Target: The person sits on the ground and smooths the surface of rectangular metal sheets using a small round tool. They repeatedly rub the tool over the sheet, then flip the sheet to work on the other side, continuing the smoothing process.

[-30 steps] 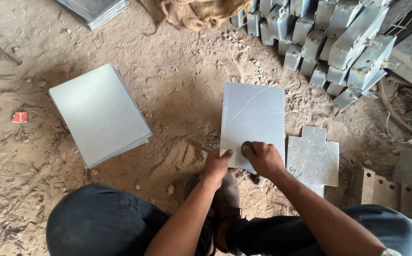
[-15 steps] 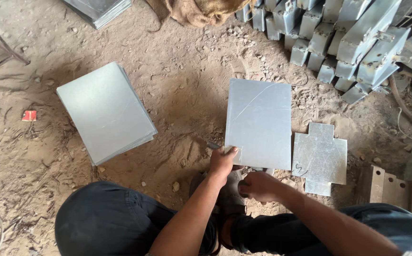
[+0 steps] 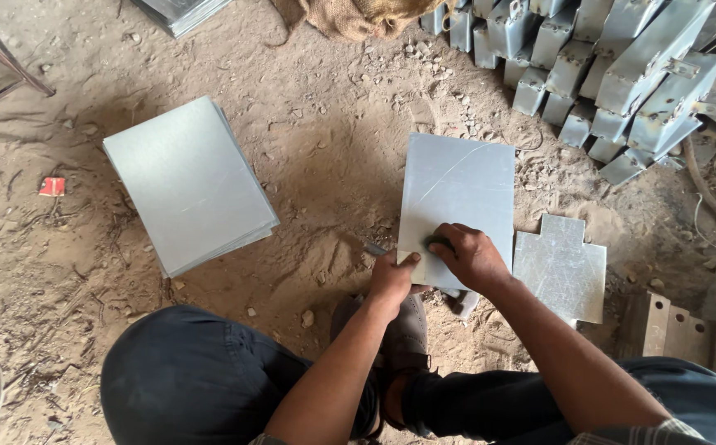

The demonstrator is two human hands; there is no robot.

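Sandy dirt floor point(image 3: 325, 156) carries everything: a stack of grey metal sheets point(image 3: 186, 183) at the left, a cross-shaped cut sheet point(image 3: 561, 265) at the right, and folded metal boxes point(image 3: 613, 74) piled at the top right, beside a burlap sack point(image 3: 358, 15). Between them lies a single metal sheet point(image 3: 457, 194), flat on the dirt before the crouching person. The left hand point(image 3: 392, 278) pinches its near corner, while the right hand point(image 3: 471, 255) presses closed on its near edge; a small red packet point(image 3: 51, 187) lies far left.

Sandy dirt floor point(image 3: 316, 148), strewn pebbles, soft daylight.
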